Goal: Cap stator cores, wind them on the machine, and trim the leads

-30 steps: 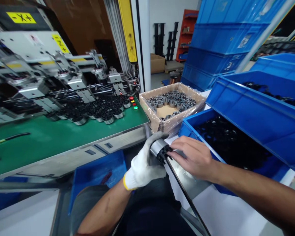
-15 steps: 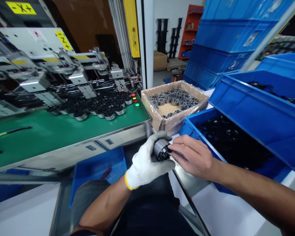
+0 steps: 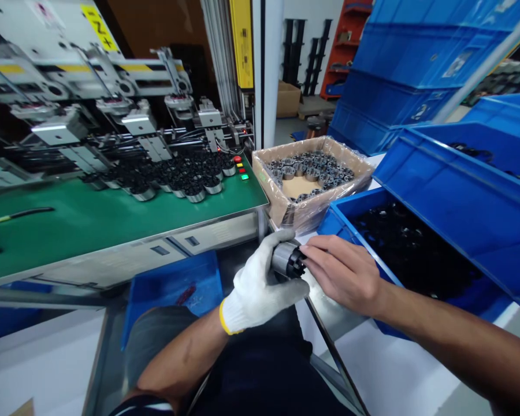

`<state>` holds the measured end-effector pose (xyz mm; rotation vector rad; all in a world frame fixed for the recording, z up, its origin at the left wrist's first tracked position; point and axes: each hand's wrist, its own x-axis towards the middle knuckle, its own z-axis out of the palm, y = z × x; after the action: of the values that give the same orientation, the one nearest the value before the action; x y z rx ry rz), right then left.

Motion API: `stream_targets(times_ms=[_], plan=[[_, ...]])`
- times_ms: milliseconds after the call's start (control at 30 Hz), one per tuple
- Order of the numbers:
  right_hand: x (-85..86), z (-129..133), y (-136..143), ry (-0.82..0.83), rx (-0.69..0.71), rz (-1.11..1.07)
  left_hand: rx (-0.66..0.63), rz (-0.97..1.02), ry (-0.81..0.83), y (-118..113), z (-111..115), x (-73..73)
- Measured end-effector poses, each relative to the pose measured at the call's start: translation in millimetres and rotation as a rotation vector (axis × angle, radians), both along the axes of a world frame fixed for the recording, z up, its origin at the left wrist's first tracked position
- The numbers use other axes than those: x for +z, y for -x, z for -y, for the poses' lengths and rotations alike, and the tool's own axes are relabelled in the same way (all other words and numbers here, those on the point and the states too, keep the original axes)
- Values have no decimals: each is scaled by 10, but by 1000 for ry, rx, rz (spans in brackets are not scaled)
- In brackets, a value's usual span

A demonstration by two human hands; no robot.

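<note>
My left hand [image 3: 260, 286], in a white knitted glove with a yellow cuff, is closed round a motor stator core [image 3: 281, 258]. The core is a grey metal cylinder with a black toothed plastic end piece [image 3: 295, 264] facing right. My bare right hand [image 3: 346, 271] pinches at that black end, thumb and fingers together at its rim. Whether the right fingers grip the end piece itself or a small part there is hidden. Both hands are close together above the table edge, in front of the cardboard box [image 3: 281, 211].
Several black-topped cores [image 3: 195, 190] stand on the green bench [image 3: 86, 225] beneath a machine [image 3: 141, 124]. Bare metal cores [image 3: 299, 169] fill much of the box. Right of my hands, a blue bin [image 3: 342, 222] holds black parts. Pliers [image 3: 17, 215] lie at far left.
The core in my left hand has turned slightly, its black end now showing more to the right. My right fingers have shifted a little at its rim. The camera view has tilted downward.
</note>
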<state>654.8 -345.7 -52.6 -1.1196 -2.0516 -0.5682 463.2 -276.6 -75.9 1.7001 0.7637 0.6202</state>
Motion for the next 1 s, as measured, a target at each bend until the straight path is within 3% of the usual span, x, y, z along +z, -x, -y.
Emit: stream_targets(times_ms=[100, 267, 400, 500, 667, 1000], plan=[[38, 1, -15, -2, 56, -4, -75, 164, 29, 19, -3, -97], [122, -17, 5, 164, 152, -30, -87, 277, 63, 52, -50, -193], [78, -17, 36, 92, 127, -8, -126, 333, 25, 59, -58, -212], [59, -8, 43, 100, 119, -40, -122, 296, 4, 44, -60, -245], [78, 20, 60, 252, 120, -159, -91, 228, 15, 24, -81, -288], [34, 11, 74, 147, 78, -106, -94, 163, -24, 84, -68, -195]])
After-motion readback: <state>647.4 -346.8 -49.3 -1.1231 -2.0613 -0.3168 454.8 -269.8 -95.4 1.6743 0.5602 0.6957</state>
